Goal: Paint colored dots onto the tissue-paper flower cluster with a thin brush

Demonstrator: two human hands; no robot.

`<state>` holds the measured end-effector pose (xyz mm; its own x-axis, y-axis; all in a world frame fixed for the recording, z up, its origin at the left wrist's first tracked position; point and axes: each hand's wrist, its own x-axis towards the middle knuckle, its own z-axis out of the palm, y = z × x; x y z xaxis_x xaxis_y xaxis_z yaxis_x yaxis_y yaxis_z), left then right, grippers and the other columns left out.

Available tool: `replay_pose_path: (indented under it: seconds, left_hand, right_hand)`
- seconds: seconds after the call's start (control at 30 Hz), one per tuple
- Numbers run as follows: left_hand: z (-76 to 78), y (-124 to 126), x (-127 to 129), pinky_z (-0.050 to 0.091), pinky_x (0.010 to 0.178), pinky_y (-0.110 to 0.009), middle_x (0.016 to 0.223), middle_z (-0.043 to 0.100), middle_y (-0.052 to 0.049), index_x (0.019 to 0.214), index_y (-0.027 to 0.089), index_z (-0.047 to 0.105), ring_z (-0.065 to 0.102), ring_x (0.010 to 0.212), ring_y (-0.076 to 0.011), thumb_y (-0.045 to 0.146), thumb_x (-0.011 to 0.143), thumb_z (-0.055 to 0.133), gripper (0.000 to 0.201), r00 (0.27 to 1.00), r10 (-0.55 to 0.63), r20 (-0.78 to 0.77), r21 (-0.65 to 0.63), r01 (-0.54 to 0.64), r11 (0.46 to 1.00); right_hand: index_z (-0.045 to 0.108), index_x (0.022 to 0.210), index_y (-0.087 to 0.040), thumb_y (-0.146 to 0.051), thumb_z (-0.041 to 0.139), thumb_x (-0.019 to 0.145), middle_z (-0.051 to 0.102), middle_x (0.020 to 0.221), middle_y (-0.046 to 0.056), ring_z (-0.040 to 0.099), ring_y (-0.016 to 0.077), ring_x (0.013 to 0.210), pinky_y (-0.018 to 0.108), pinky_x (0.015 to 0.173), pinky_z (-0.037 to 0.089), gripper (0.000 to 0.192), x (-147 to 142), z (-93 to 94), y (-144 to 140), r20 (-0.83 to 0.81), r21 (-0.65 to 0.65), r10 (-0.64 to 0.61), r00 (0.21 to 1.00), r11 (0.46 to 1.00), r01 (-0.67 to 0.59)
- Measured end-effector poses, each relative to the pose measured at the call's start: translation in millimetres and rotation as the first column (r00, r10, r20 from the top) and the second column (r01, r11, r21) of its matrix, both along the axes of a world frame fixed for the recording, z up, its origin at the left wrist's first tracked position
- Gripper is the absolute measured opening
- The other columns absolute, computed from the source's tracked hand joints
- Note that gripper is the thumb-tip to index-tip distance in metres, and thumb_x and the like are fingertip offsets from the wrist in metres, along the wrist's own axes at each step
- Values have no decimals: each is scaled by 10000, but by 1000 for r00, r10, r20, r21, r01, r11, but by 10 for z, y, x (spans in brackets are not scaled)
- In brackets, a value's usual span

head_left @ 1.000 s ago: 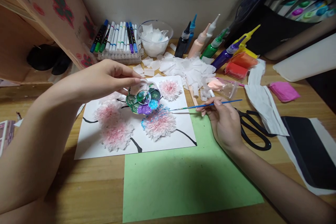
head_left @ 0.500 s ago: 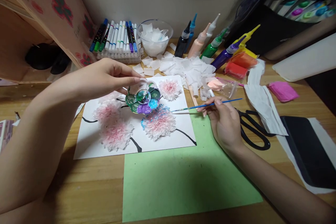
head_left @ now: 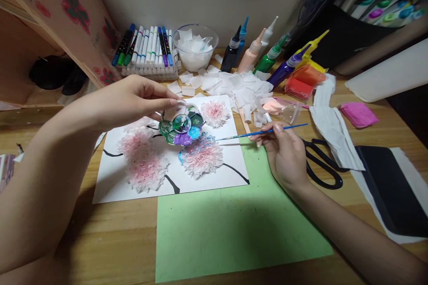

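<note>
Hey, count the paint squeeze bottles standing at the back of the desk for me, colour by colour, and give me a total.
Black bottle: 1
Blue bottle: 1
Peach bottle: 1
White bottle: 1
Green bottle: 1
Purple bottle: 1
Yellow bottle: 1
Total: 7 bottles

A: What's the palette [head_left: 181,127] made of?

B: Glossy plastic, with wet-looking paint shining in its wells. The brush [head_left: 264,132] right of it has a thin, smooth blue handle.

A: And below the palette?

B: Matt white paper [head_left: 214,173] bearing ruffled tissue flowers [head_left: 201,156], soft and rough. The worktop [head_left: 110,231] is grained wood; the green sheet [head_left: 234,227] on it is flat, matt paper.
</note>
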<state>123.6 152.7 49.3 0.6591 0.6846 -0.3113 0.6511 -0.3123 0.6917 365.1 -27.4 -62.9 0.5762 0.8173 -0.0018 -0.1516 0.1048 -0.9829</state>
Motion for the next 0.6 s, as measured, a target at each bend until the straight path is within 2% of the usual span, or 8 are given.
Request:
replay_pose_path:
  seconds: [0.2, 0.6]
  left_hand:
    - [1, -10, 10, 488, 684, -252, 783, 706, -33, 871, 226, 777, 640, 772, -191, 555, 766, 650, 368, 1000, 15, -9, -5, -15, 1000]
    - [16, -14, 16, 473, 661, -253, 704, 674, -19, 839, 216, 770, 622, 734, -181, 531, 769, 646, 346, 1000, 22, -7, 3, -22, 1000]
  right_hand:
    - [631, 768, -201, -405, 612, 852, 632, 622, -18, 646, 126, 589, 236, 540, 452, 222, 11, -25, 9, 4, -23, -52, 999, 998, 52]
    - [625, 812, -200, -428, 591, 874, 687, 634, 5, 661, 151, 630, 266, 557, 469, 239, -4, -28, 2, 46, -60, 14, 999, 998, -11]
